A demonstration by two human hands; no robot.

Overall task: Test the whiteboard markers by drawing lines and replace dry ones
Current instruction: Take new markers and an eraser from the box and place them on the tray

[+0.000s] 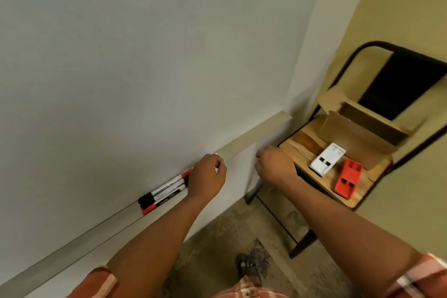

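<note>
Markers (164, 189) on tray, touching left hand (207, 176)

We cannot read the labels on the markers (164, 190); the left hand (208, 176) covers their right ends and most of a white object in its grip. The right hand's (274, 164) fingers curl out of sight.

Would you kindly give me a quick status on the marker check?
Left hand closed on a white item at the tray. Right hand curled, contents unclear. Three markers lie in tray. Whiteboard unmarked.
</note>
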